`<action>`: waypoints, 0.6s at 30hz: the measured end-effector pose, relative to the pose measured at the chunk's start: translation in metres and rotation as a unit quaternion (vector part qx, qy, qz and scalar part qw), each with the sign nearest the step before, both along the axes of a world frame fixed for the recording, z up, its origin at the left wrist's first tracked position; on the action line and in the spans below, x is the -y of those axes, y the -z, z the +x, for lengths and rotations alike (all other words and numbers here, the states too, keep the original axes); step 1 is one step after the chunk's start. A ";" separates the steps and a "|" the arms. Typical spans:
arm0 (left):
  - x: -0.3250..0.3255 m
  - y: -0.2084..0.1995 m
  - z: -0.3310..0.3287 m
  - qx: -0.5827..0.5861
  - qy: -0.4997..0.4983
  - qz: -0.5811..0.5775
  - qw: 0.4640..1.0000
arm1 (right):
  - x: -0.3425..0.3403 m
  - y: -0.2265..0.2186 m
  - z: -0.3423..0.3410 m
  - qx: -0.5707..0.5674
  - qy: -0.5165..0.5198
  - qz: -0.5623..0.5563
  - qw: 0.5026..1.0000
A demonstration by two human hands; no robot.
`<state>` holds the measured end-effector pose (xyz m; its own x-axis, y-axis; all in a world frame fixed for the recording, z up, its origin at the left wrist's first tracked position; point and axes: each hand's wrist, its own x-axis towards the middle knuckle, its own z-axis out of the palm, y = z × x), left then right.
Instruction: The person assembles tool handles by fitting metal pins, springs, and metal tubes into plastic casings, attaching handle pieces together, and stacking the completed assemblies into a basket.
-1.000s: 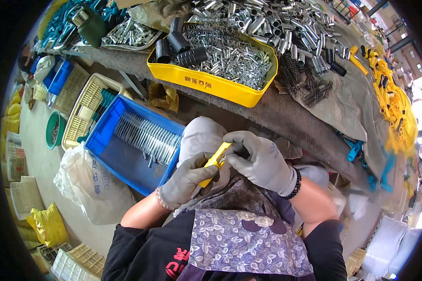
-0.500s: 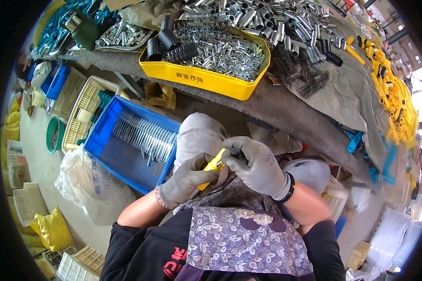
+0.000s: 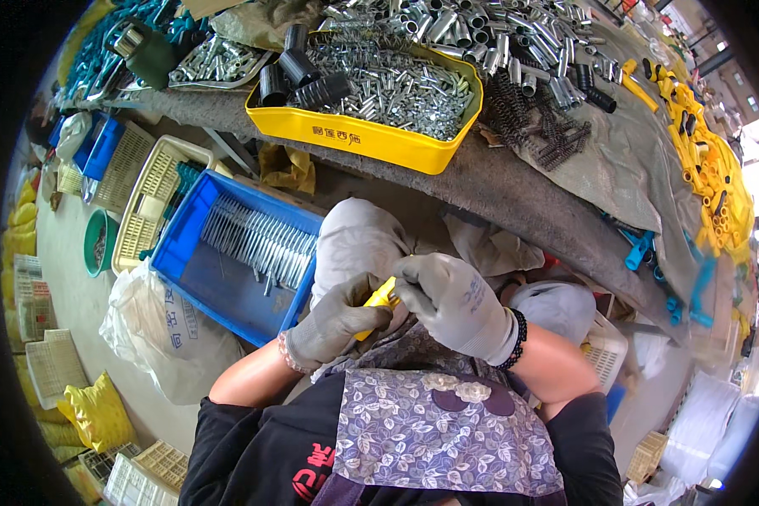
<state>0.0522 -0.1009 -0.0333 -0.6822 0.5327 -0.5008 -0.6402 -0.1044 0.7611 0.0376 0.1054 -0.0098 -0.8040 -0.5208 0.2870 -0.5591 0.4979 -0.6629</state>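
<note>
Above my lap, my left hand (image 3: 339, 320), in a grey-palmed work glove, is closed round a yellow plastic part (image 3: 381, 297) that looks like a small handle. It slants up toward the right. At its upper end my right hand (image 3: 451, 299), gloved the same way, has thumb and fingers bent in a pinch. Those fingertips touch or nearly touch the yellow part. A small metallic glint shows between them, too small to name. My palms and fingers hide both ends of the yellow part.
Ahead, a yellow tray (image 3: 354, 143) of small metal pins and springs sits on the cloth-covered bench (image 3: 514, 190). Metal tubes (image 3: 481, 38) lie behind it, yellow handles (image 3: 700, 160) at right. A blue crate (image 3: 236, 295) with metal rods (image 3: 261, 240) stands left of my knees.
My right hand has shifted slightly down and left, with its fingers drawn in over the upper end of the yellow part. Less of that part shows. My left hand keeps its hold.
</note>
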 end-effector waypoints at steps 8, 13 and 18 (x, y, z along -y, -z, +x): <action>0.007 0.009 -0.004 -0.019 0.037 0.015 0.999 | 0.004 -0.010 0.015 -0.209 -0.025 0.137 0.968; 0.010 0.015 0.001 -0.043 0.045 0.056 0.996 | -0.009 -0.008 -0.003 -0.070 -0.063 0.104 0.990; 0.011 -0.004 -0.004 -0.059 0.063 0.019 0.996 | -0.006 -0.003 -0.015 0.079 -0.020 -0.050 0.995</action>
<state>0.0477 -0.1119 -0.0296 -0.6615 0.6344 -0.3998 -0.5567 -0.0582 0.8287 0.0230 0.1110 -0.0071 -0.8226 -0.5279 0.2113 -0.4621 0.4040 -0.7895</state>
